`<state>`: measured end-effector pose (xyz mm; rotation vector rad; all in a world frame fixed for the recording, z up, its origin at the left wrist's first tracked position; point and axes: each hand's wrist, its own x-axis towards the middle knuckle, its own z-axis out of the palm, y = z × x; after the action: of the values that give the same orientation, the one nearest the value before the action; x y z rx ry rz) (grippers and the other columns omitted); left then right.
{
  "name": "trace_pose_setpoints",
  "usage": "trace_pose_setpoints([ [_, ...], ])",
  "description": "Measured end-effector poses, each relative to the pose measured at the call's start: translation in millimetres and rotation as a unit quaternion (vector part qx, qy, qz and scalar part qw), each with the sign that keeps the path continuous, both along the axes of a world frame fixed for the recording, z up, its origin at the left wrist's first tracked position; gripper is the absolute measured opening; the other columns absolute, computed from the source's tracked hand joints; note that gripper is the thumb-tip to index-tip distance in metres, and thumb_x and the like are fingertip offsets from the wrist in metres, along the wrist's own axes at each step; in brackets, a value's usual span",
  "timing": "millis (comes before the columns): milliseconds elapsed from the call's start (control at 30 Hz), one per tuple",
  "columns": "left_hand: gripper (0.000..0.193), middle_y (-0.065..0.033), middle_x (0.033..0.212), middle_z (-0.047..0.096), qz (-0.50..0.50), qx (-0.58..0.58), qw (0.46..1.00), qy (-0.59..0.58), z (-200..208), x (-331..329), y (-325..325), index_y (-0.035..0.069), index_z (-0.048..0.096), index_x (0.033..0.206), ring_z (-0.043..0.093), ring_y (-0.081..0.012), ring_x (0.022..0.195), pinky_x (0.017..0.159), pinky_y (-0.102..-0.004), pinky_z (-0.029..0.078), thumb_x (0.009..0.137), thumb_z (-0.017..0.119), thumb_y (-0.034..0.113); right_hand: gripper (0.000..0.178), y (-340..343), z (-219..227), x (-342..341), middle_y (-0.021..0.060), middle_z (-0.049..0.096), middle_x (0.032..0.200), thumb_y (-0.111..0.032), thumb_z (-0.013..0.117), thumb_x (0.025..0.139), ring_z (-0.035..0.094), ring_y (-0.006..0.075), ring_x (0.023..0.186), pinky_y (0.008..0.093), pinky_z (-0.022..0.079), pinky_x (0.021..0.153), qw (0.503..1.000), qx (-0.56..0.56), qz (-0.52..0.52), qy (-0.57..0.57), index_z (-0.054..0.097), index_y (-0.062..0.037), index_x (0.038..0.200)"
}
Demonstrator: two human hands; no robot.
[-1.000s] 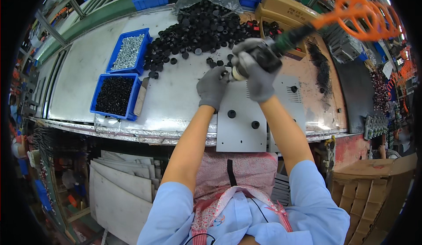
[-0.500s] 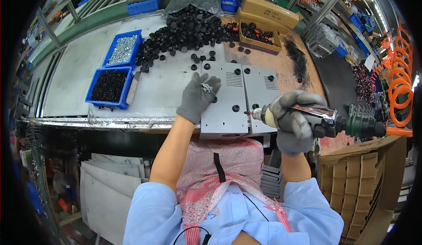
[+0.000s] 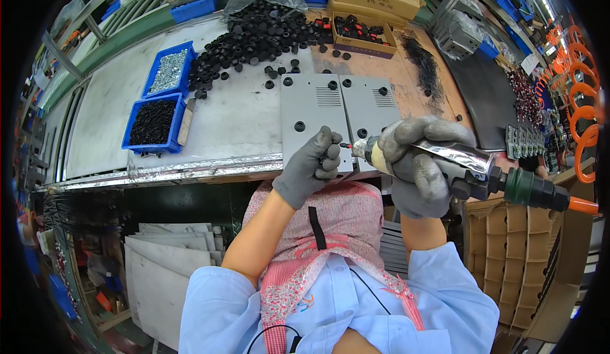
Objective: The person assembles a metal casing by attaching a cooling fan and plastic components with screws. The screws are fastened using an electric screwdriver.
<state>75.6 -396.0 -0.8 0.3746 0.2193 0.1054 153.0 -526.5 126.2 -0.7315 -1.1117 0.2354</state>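
Observation:
Two grey sheet-metal panels with vent slots, the left panel [image 3: 311, 109] and the right panel [image 3: 372, 109], lie side by side at the table's near edge. Round black feet [image 3: 299, 126] sit on both. Over the left panel's near part, my gloved left hand [image 3: 311, 168] is closed, its fingers curled round small parts that are mostly hidden. My gloved right hand [image 3: 422, 163] grips an air screwdriver [image 3: 460, 166], held roughly level over the right panel. Its bit points left and ends close to my left thumb and fingertips; whether they touch I cannot tell.
A heap of black feet [image 3: 260, 36] spreads beyond the panels. Left of it stand a blue bin of silver hardware [image 3: 168, 71] and a blue bin of black screws [image 3: 151, 123]. An open carton [image 3: 365, 46] is at the back right. An orange coiled hose [image 3: 581, 112] hangs at right.
My left hand has gone from open, with shiny metal pieces in its palm, to closed, and moved nearer and right to the bit. The screwdriver has shifted slightly left. The view has shifted a little.

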Motion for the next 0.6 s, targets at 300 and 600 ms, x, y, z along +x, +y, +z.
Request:
trace_pose_setpoints([
  [300, 0.041, 0.0049, 0.051, 0.038, -0.084, -0.075, 0.987, -0.111, 17.5, -0.1, -9.6, 0.007, 0.052, 0.085, 0.029, -0.0043, 0.037, 0.032, -0.0159, 0.023, 0.086, 0.047, 0.048, 0.036, -0.6, -3.8, 0.5, 0.0188, 0.055, 0.095, -0.003, 0.057, 0.078, 0.058, 0.0198, 0.076, 0.0314, 0.051, 0.065, 1.0, 0.009, 0.028, 0.011, 0.038, -0.0038, 0.109],
  [600, 0.052, 0.0043, 0.048, 0.036, 0.017, 0.232, 0.972, 0.028, 31.3, -3.2, -4.3, 0.005, 0.053, 0.085, 0.027, -0.0046, 0.036, 0.034, -0.0183, 0.022, 0.08, 0.05, 0.057, 0.041, 4.7, -0.5, 9.3, 0.0183, 0.055, 0.088, -0.019, 0.065, 0.081, 0.058, 0.0199, 0.067, 0.0336, 0.052, 0.062, 0.997, 0.053, 0.013, -0.047, 0.038, -0.0035, 0.107],
])
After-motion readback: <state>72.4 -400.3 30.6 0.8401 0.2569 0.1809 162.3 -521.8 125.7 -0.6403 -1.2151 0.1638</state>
